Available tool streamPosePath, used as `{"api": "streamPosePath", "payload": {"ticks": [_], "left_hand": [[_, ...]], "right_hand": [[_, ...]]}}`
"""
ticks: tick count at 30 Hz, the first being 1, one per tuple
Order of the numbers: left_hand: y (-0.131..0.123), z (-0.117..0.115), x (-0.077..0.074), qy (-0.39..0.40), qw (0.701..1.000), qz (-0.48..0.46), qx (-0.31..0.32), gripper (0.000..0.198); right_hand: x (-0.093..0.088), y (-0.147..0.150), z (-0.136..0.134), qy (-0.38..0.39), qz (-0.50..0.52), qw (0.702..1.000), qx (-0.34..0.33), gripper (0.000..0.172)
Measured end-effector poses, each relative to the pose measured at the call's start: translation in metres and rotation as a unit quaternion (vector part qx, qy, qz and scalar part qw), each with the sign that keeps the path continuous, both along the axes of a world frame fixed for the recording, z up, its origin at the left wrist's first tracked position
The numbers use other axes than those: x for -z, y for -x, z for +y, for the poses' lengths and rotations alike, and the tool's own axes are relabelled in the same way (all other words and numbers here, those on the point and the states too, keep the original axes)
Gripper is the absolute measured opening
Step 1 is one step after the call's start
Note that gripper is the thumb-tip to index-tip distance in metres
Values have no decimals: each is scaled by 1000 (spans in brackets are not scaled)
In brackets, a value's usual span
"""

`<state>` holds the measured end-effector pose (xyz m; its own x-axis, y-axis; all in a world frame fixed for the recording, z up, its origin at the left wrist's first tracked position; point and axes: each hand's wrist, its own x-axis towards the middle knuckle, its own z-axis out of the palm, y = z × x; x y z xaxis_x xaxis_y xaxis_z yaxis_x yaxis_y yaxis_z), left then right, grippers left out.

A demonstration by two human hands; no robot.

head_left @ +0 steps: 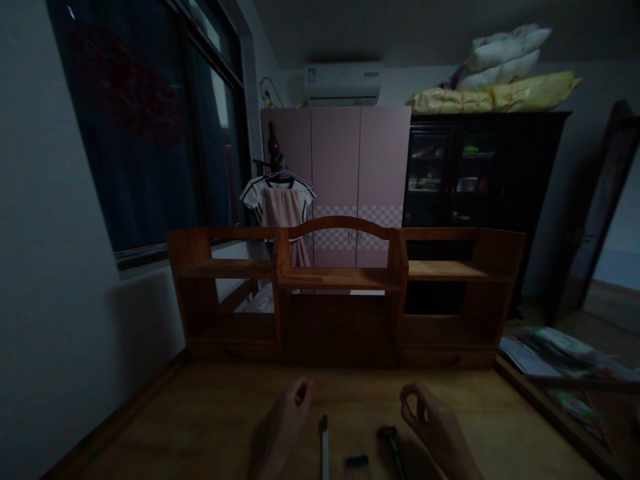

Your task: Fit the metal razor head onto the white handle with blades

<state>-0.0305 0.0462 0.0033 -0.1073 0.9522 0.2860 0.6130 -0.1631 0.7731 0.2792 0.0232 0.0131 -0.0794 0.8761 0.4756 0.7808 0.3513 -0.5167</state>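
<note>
Dim light covers the desk (210, 413), where the black tool (394, 449) lies just left of the nearer right hand (439, 425), its long axis slanting nearward; that and the left hand (291, 412) curl empty, fingertips seemingly together.

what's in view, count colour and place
desk: 1, tan, foreground
T-headed tool: 1, black, near bottom edge
stick: 1, pale, dark-tipped, left of tool
small item: 1, dark-topped, between those
shelf unit: 1, brown, desk's back
papers: several, mixed, desk's right
wardrobe: 1, pink, behind shelf unit
cabinet: 1, black, right of wardrobe
bundles: several, yellow/white, atop cabinet
air conditioner: 1, white, above wardrobe
clothes: several, white/pink, before wardrobe
window: 1, dark, far left
door: 1, dark, far right
left hand: 1, curled, over desk
right hand: 1, curled, over desk
</note>
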Motion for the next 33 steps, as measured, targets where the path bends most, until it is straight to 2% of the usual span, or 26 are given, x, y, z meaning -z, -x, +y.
{"api": "streamPosePath", "payload": {"ticks": [6, 9, 12, 18, 24, 29, 33], "left_hand": [[-3, 3, 0, 30, 999, -7, -8, 32], [-7, 1, -7, 44, 999, 4, -25, 32], [-11, -4, -17, 52, 998, 5, -33, 31], [-11, -12, -28, 32, 999, -28, 3, 34], [-6, -7, -18, 22, 999, -28, 3, 32], [-1, 0, -6, 13, 999, -31, 9, 34], [0, 2, 1, 10, 1000, -24, -6, 33]], "right_hand": [[-3, -1, -2, -13, -13, 1000, -19, 12], [-1, -2, -3, -7, -17, 999, -36, 11], [1, -3, -3, -33, -12, 998, -49, 12], [-2, -3, -7, -90, -20, 995, -49, 11], [-12, 2, -15, -111, -22, 992, -55, 22], [-15, 0, -18, -78, -14, 996, -49, 16], [-12, -3, -13, -92, -17, 994, -49, 17]]}}
